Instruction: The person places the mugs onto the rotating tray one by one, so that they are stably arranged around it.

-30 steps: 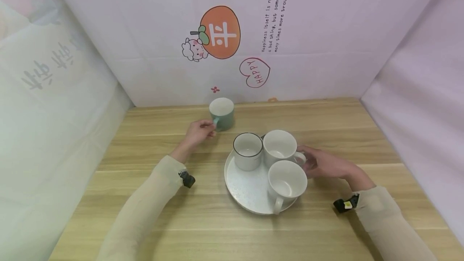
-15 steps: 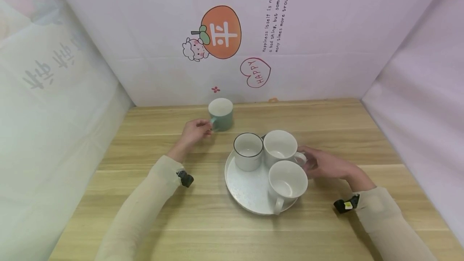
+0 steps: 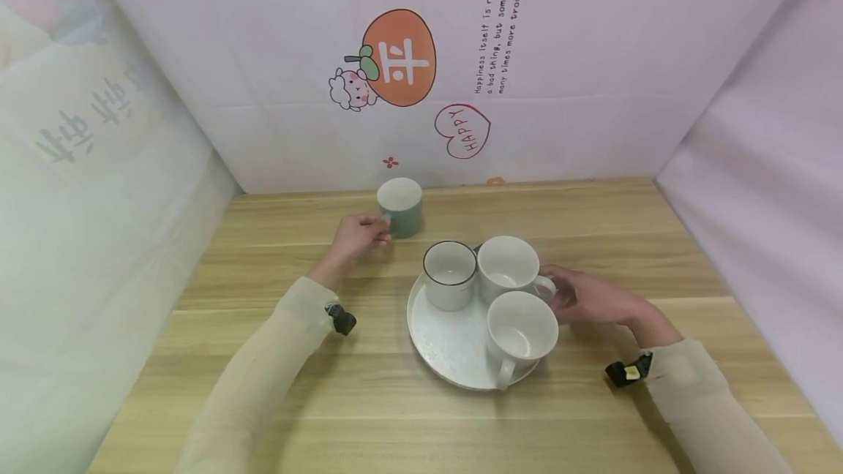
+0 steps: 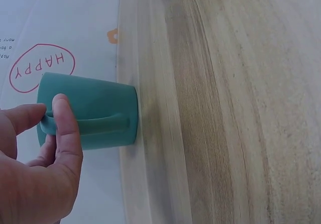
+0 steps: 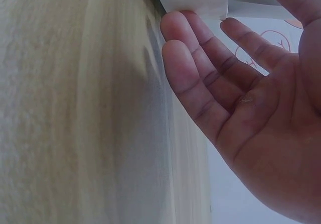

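A teal mug point(image 3: 406, 219) with a white inside stands upright at the back of the table, its handle towards my left hand point(image 3: 358, 236). Thumb and fingers of that hand pinch the mug's handle point(image 4: 103, 125), as the left wrist view shows close up. My right hand point(image 3: 596, 300) is at the right side of a round white tray point(image 3: 448, 346), beside a white mug's handle point(image 3: 545, 286). In the right wrist view its fingers point(image 5: 180, 66) are extended, slightly bent, with tips at a white surface; whether tray or mug I cannot tell.
On the tray stand a dark-rimmed white mug point(image 3: 450, 291), a white mug point(image 3: 506, 269) at the back right and another white mug point(image 3: 520, 331) at the front right. A printed cloth point(image 3: 560, 123) rises behind the wooden table point(image 3: 369, 415).
The left hand drew back slightly left, then came forward again, its fingers now further round the handle. The teal mug shifted very slightly left. The right hand and tray have stayed still.
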`<action>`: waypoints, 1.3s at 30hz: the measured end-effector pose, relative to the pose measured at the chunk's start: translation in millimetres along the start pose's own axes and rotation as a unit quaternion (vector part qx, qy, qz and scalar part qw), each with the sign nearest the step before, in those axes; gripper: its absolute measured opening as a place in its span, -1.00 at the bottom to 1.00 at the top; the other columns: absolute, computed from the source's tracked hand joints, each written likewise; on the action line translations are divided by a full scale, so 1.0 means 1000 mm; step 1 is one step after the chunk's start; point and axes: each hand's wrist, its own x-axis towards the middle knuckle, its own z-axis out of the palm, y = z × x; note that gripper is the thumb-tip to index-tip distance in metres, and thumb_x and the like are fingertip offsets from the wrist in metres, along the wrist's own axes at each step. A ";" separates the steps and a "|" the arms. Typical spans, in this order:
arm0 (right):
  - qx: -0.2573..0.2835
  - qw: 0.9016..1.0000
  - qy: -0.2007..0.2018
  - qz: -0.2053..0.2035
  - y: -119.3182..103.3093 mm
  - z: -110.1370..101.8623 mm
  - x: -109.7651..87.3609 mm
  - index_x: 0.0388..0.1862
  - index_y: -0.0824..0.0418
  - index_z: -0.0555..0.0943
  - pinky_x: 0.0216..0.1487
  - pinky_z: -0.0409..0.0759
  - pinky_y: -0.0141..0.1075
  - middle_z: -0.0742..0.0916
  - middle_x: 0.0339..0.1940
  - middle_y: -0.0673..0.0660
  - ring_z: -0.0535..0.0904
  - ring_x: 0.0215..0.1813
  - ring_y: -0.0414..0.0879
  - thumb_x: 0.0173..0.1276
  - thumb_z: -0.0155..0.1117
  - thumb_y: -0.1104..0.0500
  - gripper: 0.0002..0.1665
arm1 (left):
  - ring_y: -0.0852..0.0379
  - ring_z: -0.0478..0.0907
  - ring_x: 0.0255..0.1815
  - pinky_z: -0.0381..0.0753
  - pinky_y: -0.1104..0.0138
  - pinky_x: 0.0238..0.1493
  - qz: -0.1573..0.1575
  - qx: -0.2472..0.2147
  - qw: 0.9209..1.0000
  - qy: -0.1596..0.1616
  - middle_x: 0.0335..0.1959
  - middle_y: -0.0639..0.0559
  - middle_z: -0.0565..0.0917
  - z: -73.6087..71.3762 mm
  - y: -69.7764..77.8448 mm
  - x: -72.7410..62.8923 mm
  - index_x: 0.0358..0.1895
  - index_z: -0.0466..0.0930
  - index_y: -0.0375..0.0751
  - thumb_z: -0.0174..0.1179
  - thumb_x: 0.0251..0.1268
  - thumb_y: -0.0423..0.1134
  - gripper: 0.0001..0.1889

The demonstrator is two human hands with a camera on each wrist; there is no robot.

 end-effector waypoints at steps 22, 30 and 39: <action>0.024 1.000 -0.006 0.006 0.000 0.000 -0.001 0.47 0.10 0.27 -0.10 0.71 -0.33 0.69 -0.06 0.17 0.69 -0.11 -0.12 0.22 0.52 0.04 -0.08 | 0.20 0.66 -0.29 0.73 0.21 0.06 0.036 0.028 0.999 0.006 0.09 -0.42 0.61 0.004 -0.007 0.005 0.11 0.55 -0.43 0.16 0.48 -0.20 -0.66; 0.032 0.999 -0.008 -0.002 0.002 0.000 -0.001 0.46 0.12 0.28 -0.09 0.71 -0.32 0.68 -0.05 0.18 0.70 -0.11 -0.10 0.22 0.51 0.04 -0.10 | 0.19 0.62 -0.30 0.74 0.29 -0.05 0.058 0.032 0.998 0.022 -0.12 -0.22 0.63 0.003 -0.013 0.004 0.00 0.56 -0.38 0.16 0.48 -0.21 -0.73; 0.025 1.000 -0.007 0.006 0.000 0.000 -0.001 0.45 0.13 0.29 -0.09 0.70 -0.33 0.68 -0.06 0.17 0.69 -0.11 -0.10 0.22 0.52 0.03 -0.11 | 0.10 0.64 -0.21 0.73 0.24 0.01 0.061 0.022 0.998 0.012 0.02 -0.37 0.59 -0.003 -0.019 -0.001 -0.01 0.54 -0.37 0.19 0.46 -0.21 -0.73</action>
